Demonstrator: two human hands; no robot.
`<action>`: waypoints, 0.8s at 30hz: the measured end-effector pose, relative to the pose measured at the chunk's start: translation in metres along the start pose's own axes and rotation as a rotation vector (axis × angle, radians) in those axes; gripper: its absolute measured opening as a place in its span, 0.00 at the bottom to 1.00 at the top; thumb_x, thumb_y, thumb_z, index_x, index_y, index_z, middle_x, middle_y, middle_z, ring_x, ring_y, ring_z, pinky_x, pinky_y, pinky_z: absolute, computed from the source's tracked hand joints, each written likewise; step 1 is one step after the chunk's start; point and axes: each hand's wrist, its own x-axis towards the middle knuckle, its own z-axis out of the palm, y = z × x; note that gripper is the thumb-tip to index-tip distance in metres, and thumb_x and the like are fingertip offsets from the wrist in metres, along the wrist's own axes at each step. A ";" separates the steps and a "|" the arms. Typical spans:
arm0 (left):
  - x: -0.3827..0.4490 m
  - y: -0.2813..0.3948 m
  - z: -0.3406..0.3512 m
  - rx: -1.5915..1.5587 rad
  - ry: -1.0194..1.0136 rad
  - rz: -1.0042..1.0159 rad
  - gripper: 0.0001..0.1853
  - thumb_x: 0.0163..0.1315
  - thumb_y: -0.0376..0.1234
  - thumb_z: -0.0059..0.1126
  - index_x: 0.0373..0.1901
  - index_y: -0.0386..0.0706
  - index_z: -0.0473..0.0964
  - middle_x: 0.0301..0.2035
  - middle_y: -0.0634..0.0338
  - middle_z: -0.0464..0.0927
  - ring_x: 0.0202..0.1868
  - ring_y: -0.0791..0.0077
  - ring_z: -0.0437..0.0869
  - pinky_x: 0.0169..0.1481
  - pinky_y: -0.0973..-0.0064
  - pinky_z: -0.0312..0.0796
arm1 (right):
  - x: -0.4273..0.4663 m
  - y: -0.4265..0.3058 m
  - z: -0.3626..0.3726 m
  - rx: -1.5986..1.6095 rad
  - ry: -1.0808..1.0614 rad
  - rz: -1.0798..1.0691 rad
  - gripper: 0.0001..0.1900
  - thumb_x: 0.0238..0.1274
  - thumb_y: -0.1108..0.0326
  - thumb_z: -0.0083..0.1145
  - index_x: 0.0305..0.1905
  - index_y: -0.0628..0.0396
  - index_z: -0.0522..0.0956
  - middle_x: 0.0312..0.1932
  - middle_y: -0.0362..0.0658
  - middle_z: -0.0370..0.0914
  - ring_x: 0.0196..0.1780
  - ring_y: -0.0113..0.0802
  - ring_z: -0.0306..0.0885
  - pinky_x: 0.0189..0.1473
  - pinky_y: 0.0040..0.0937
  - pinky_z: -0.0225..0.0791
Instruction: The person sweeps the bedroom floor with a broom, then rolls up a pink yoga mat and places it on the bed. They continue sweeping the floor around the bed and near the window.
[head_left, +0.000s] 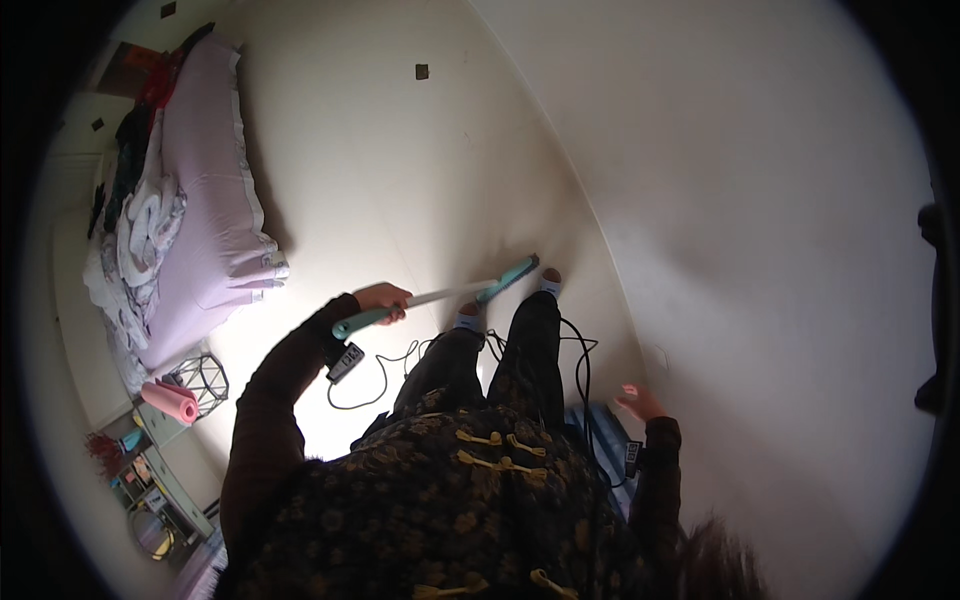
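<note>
My left hand is closed around the green grip of a long-handled broom. Its pale shaft slants away from me towards a green head with dark bristles, which is at the floor just ahead of my slippered feet. My right hand hangs at my right side near the wall, its fingers apart and holding nothing. Below that hand lies a blue striped item, partly hidden by my body and sleeve. A small device is strapped to each of my wrists.
A bed with a pink sheet and a rumpled blanket stands at the left. Near its foot are a rolled pink mat, a black wire-frame stand and a dresser. Black cables run around my legs. A white wall rises at the right.
</note>
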 end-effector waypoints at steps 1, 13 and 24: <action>-0.003 0.010 -0.004 -0.031 0.119 -0.080 0.23 0.61 0.25 0.47 0.60 0.45 0.64 0.22 0.54 0.70 0.18 0.77 0.68 0.19 0.82 0.63 | 0.001 0.000 -0.010 -0.049 -0.029 0.003 0.32 0.52 0.48 0.62 0.56 0.61 0.71 0.56 0.51 0.73 0.61 0.40 0.70 0.60 0.37 0.63; -0.024 0.039 0.114 -0.062 0.332 0.356 0.35 0.57 0.26 0.47 0.69 0.46 0.51 0.24 0.61 0.70 0.19 0.79 0.70 0.20 0.79 0.67 | -0.031 -0.040 -0.138 -0.425 -0.081 -0.120 0.32 0.51 0.44 0.57 0.56 0.55 0.72 0.57 0.46 0.73 0.60 0.43 0.70 0.60 0.44 0.61; -0.005 -0.005 0.203 -1.618 -0.477 0.546 0.06 0.61 0.24 0.39 0.26 0.38 0.56 0.22 0.64 0.63 0.20 0.82 0.68 0.25 0.88 0.69 | -0.005 -0.271 -0.134 -0.106 -0.224 -0.611 0.19 0.60 0.63 0.55 0.52 0.63 0.70 0.46 0.47 0.76 0.46 0.36 0.77 0.48 0.30 0.71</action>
